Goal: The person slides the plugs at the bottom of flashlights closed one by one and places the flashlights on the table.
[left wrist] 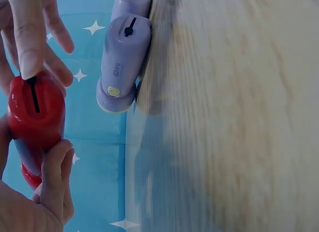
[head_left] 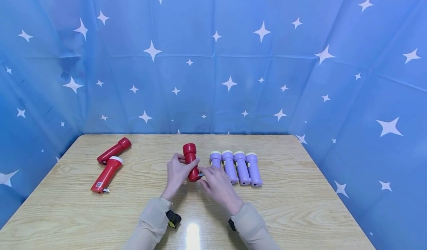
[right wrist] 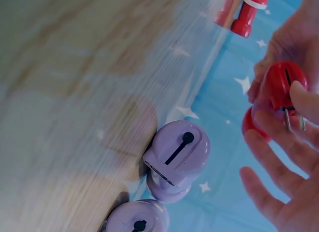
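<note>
A red flashlight [head_left: 190, 154] is held near the middle of the table, its wide head pointing away. My left hand [head_left: 178, 171] grips its body, thumb on one side and fingers on the other. Metal plug prongs [right wrist: 287, 120] stick out sideways from its tail end, beside a dark slot [left wrist: 34, 96]. My right hand [head_left: 218, 186] is at that end, its thumb touching the tail near the prongs while its other fingers reach out loosely spread. Several purple flashlights [head_left: 241, 168] lie in a row just right of this hand, which partly covers the leftmost one.
Two more red flashlights lie at the table's left: one with a white rim [head_left: 106, 176] and its prongs out, and a plain red one [head_left: 114, 151] behind it. A blue curtain with white stars [head_left: 213, 75] hangs around the wooden table [head_left: 293, 213].
</note>
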A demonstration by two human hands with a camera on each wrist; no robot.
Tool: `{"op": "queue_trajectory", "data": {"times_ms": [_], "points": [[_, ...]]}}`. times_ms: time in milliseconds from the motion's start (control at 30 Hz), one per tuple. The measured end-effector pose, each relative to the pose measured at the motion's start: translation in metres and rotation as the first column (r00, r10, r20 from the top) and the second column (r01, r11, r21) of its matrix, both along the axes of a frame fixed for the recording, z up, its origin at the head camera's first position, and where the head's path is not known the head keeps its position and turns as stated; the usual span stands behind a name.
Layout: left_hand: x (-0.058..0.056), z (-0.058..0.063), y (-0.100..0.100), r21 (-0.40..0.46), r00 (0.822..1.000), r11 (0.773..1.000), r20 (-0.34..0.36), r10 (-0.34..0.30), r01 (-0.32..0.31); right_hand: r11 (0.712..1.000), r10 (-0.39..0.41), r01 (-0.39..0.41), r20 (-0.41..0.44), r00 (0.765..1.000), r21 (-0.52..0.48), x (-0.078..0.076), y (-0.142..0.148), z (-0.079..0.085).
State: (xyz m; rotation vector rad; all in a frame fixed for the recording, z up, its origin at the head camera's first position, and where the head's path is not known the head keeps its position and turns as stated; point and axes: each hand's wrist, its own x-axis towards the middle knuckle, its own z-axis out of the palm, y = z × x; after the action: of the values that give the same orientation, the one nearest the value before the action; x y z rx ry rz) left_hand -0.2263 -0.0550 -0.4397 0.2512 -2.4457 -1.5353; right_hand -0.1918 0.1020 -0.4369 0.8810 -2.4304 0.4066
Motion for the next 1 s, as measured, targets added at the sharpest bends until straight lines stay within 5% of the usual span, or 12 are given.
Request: {"op": "queue_trajectory", "data": {"times_ms": [500,1000], "points": [[0.001,0.002,0.005,0.012,1.000,1.000,0.011,0.009,-0.010,0.999,0.017,-0.022,-0.147,0.989,-0.029,-0.002,-0.001,-0.002],[0.007,0.010,0.011,-0.001,0.999,0.999,0.021,0.044,-0.044,0.997,-0.005,-0.003,-0.112,0.994,-0.073,0.001,-0.003,0.007]]}}
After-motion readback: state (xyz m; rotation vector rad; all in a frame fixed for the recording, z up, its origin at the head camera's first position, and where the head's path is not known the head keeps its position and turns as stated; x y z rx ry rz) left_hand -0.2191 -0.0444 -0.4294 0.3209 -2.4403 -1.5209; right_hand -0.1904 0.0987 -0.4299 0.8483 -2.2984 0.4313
